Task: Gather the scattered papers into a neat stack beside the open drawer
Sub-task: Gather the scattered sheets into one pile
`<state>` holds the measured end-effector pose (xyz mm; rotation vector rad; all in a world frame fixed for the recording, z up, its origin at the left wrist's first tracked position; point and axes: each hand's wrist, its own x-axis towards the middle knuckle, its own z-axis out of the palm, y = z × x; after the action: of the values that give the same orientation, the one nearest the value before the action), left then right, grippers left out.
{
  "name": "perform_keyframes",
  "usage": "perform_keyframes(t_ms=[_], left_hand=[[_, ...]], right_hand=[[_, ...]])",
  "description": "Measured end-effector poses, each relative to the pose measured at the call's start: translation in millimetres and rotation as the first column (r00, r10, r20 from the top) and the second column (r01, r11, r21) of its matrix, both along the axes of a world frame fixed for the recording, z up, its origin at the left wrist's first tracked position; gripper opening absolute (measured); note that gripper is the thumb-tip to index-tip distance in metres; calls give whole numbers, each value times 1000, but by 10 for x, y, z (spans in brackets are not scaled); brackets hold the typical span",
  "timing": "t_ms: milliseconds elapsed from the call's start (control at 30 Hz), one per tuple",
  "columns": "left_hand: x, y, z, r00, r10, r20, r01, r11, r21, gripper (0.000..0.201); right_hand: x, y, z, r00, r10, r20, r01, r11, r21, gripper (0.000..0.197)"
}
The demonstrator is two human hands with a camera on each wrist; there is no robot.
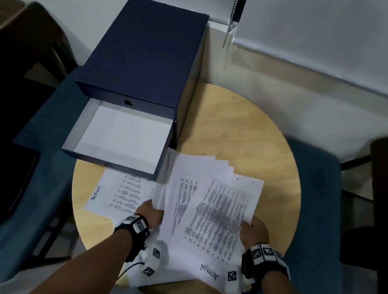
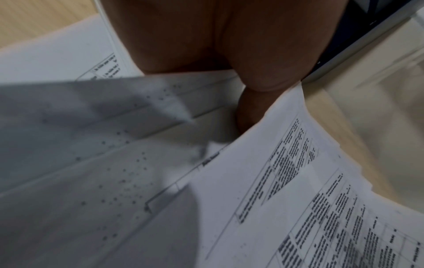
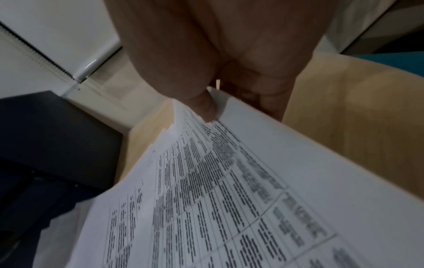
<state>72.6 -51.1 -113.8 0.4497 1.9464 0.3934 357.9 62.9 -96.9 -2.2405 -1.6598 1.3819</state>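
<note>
A fanned bundle of printed papers [image 1: 208, 212] lies over the round wooden table [image 1: 251, 140], just right of the open drawer [image 1: 119, 135] of a dark blue box [image 1: 146, 51]. My left hand [image 1: 150, 212] grips the bundle's left edge, its thumb [image 2: 250, 108] tucked between sheets [image 2: 286, 190]. My right hand [image 1: 253, 231] pinches the right edge, thumb [image 3: 204, 107] on top of the printed sheets [image 3: 229, 199]. One separate sheet marked "TASKLIST" [image 1: 118, 193] lies flat on the table in front of the drawer, left of my left hand. The bottom sheet reads "ADMIN" [image 1: 209, 271].
Teal chairs [image 1: 318, 203] stand on both sides of the table. A dark cabinet [image 1: 6, 48] is at the far left. A blind with a bead chain [image 1: 233, 14] hangs on the wall behind. Bare tabletop [image 1: 236, 128] shows right of the box.
</note>
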Motion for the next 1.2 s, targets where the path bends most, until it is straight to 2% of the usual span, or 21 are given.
perform_keyframes(t_ms=[100,167,233,267,400,500,567,667,733,833,867,933,1033,1100,1200], left_hand=[[40,7,66,986,147,79,-149,989,22,40],[59,7,77,963,246,112,-247,969,-7,67],[69,20,112,957,262,123,-259,965,-34,103],[62,28,104,959,253,131,-251,967,-29,114],[53,28,108,974,204,99,-203,979,-13,108],[43,-26,-1,977,171,130,-177,984,36,127],[58,-53,-17,977,149,154,-163,983,86,123],[158,-31,210,972,158,173,-186,970,155,114],[202,-24,250,972,138,191,-168,973,155,114],[221,-10,212,998,27,64,-37,988,152,86],[227,-2,187,999,20,49,-28,983,181,75],[278,32,301,990,69,120,-99,960,263,61],[331,126,503,964,75,255,-165,919,357,63],[335,201,628,938,-12,345,-141,899,415,63],[339,352,752,900,-66,431,-161,869,469,61]], right_hand=[[34,126,112,999,-10,-51,13,998,65,33],[51,263,206,994,21,-111,-13,997,71,34],[22,371,272,980,45,-192,-34,998,60,35],[-7,408,282,975,40,-220,-28,998,54,35],[-163,423,225,975,99,-197,-98,995,15,38],[-215,307,77,979,95,-182,-111,991,-80,49],[-232,180,1,982,132,-133,-145,985,-93,50],[-246,11,-40,970,231,-77,-238,966,-104,44],[-239,-78,-46,953,295,-74,-303,944,-131,54],[-220,-138,-54,947,313,-78,-321,937,-137,59],[-210,-148,-48,956,279,-95,-290,948,-132,60],[-170,-130,-57,975,170,-146,-185,978,-98,64],[-91,-83,30,967,-99,-236,87,994,-59,67],[9,-12,62,872,-266,-412,244,964,-105,63],[198,155,106,704,-366,-608,310,929,-200,81]])
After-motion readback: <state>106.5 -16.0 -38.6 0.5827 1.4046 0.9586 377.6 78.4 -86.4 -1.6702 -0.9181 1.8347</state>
